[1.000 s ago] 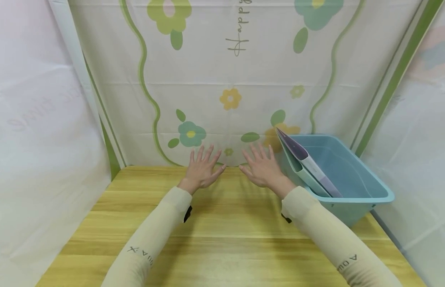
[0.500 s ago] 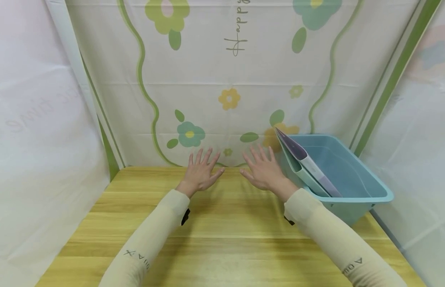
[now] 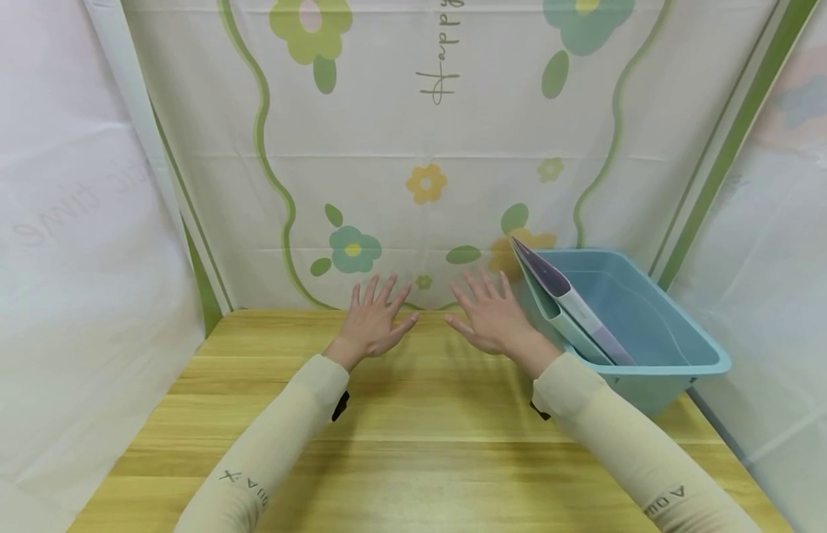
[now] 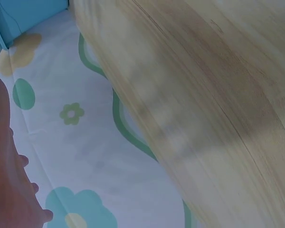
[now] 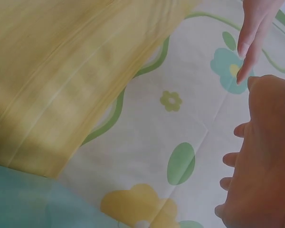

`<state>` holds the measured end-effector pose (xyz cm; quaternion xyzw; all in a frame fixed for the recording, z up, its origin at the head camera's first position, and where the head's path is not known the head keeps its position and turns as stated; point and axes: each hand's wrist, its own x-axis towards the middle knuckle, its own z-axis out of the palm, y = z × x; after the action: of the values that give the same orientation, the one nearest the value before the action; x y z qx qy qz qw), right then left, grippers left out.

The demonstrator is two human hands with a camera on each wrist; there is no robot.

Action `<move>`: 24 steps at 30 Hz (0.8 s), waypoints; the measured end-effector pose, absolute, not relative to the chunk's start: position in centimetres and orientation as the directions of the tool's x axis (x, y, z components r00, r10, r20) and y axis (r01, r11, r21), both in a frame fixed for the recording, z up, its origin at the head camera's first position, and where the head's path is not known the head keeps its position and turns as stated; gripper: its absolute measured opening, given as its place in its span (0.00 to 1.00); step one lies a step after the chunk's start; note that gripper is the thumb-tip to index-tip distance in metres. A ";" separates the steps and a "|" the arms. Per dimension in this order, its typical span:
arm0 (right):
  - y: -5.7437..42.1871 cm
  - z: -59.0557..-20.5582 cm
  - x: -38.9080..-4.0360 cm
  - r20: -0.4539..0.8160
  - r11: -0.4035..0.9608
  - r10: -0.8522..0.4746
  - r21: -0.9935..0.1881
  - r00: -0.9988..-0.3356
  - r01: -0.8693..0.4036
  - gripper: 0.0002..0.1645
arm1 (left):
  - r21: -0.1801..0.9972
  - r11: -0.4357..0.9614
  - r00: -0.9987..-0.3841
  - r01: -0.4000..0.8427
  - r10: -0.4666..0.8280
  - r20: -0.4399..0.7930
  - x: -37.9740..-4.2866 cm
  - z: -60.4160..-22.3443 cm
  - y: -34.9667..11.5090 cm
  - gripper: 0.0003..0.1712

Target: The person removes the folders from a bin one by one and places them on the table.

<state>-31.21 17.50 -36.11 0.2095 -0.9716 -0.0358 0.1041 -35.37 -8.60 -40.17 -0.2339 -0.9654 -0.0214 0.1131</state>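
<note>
1. White cloth [image 3: 60, 296] hangs down the left side of my head view, with pale lettering on it.
2. Next I see the left sleeve [image 3: 273, 437], cream with dark letters, then the left hand [image 3: 372, 324], its fingers spread wide around nothing, over the far part of the wooden table [image 3: 413, 474].
3. Behind, at the middle, I get the back panel [image 3: 366, 126], printed with flowers, leaves and sideways writing.
4. Across a gap, the right hand [image 3: 491, 322] mirrors the left: fingers fanned wide, grip holding nothing, thumb towards the other thumb. From my angle I can't be sure whether either palm touches the tabletop.
5. Just right of that hand, a mint-green binder [image 3: 582, 337] and a purple binder [image 3: 591, 320] lean side by side inside the blue tub [image 3: 686, 371], their upper ends jutting above its left rim.
6. I find that tub on the table's right side; both wrist views catch a corner of it.
7. At far right, I see another fabric sheet [image 3: 793, 296] hanging beyond the tub.
</note>
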 end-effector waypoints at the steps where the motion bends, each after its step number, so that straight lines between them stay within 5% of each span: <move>1: 17.5 -36.1 -31.1 0.192 0.909 -0.416 0.111 -0.889 -0.402 0.44 | -0.009 0.889 -0.864 0.458 0.447 0.230 -35.3 -40.1 -8.6 0.43; 24: 18.4 -36.6 -29.5 0.161 0.887 -0.462 0.089 -0.872 -0.454 0.42 | -0.009 0.880 -0.856 0.475 0.464 0.227 -34.3 -39.9 -8.3 0.43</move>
<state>-29.47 18.40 -36.65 0.2367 -0.9672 -0.0242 0.0894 -34.34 -8.26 -39.88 -0.2436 -0.9631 -0.0236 0.1116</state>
